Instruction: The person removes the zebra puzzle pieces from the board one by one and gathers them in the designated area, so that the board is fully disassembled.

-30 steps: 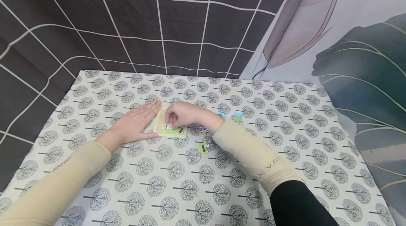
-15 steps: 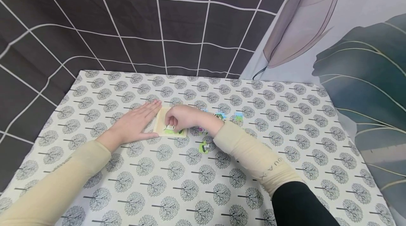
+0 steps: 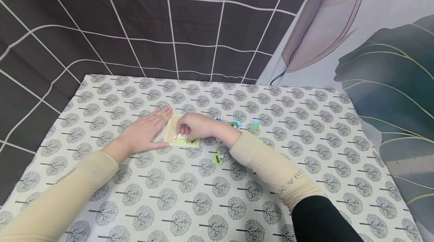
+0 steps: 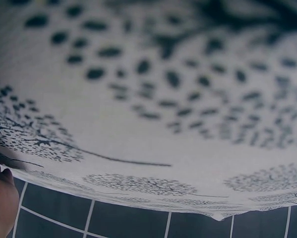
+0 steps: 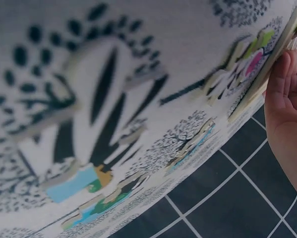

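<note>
A small wooden puzzle board (image 3: 171,124) with a pale frame lies on the patterned tablecloth in the head view. My left hand (image 3: 142,132) lies flat along its left side, fingers stretched out. Over the board's lower half, my right hand (image 3: 198,126) has curled fingers that pinch a white-and-green puzzle piece (image 3: 181,139) low against the board. Part of that piece is hidden under the fingers. In the right wrist view the right hand (image 5: 289,99) shows at the right edge, beside the board's rim. Only a bit of the left hand (image 4: 2,206) shows in the left wrist view.
Several loose pieces lie right of the board: a green one (image 3: 218,157) nearest, a blue-and-green one (image 3: 255,124) farthest right, another (image 3: 235,124) between. A black-and-white striped piece (image 5: 103,99) looms in the right wrist view. A dark gridded curtain (image 3: 196,27) hangs behind.
My right hand has lowered slightly toward the board's near side, its fingers settling over the white-and-green piece. The left hand stays in place.
</note>
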Tool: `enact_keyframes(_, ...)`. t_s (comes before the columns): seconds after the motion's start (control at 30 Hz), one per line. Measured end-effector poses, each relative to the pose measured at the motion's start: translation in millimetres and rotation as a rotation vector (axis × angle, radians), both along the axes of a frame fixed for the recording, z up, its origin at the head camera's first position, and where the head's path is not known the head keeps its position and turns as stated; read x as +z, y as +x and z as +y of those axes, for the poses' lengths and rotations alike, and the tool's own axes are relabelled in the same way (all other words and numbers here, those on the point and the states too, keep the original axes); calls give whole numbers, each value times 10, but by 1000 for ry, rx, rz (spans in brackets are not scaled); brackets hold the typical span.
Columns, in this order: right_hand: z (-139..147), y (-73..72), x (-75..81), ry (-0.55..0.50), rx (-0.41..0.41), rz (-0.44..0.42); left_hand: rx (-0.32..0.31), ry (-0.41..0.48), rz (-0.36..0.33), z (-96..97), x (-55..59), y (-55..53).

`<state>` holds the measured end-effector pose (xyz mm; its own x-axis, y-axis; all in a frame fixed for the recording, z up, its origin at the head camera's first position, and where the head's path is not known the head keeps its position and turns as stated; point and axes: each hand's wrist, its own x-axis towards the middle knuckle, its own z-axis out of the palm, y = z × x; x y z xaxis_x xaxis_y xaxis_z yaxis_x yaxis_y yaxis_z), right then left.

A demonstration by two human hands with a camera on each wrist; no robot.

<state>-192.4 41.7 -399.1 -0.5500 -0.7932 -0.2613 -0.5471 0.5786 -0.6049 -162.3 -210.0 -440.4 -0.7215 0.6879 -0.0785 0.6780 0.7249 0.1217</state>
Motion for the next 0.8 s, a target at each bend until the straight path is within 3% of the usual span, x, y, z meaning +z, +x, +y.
enact_keyframes(0.8,43,62,-12,-46,13,102,3,-8,-6,4,-5,-1)
